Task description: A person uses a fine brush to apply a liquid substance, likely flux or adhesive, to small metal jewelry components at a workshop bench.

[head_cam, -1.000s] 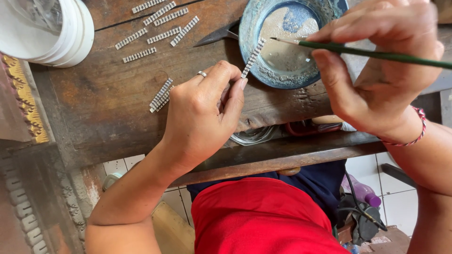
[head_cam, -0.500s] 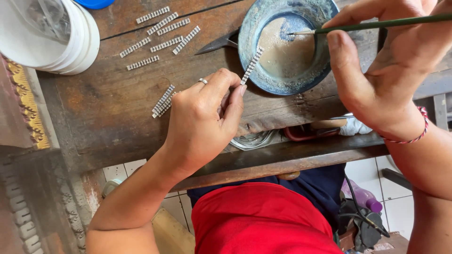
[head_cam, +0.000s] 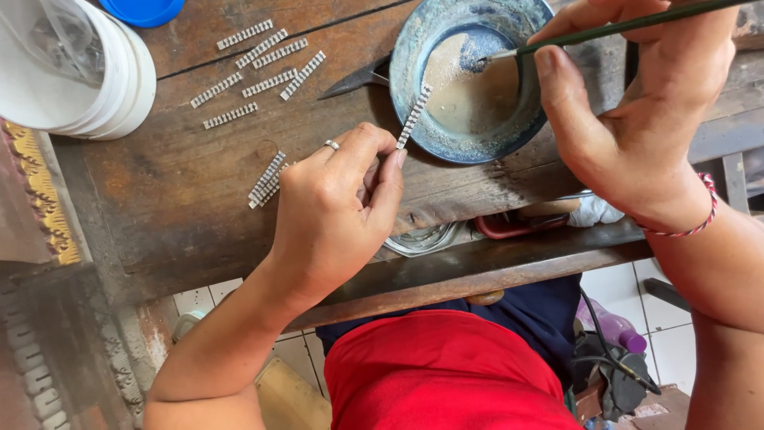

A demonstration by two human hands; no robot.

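Right hand gripped brush, tip dipped deeper toward bowl's 12 o'clock; left hand fingers still pinched metal strip.

A craft workshop: worn wooden workbench, ridged metal strips, paste dish.

The ridged silver strip is standing slanted, its lower end pinched between thumb and fingers of the left hand, its upper end leaning over the rim of the round blue-grey dish. The dish is sitting on the dark wooden bench and holding a pale, cloudy liquid. The thin green-handled brush is lying nearly level in the grip of the right hand, its light tip dipping into the liquid near the dish's far side, apart from the strip.
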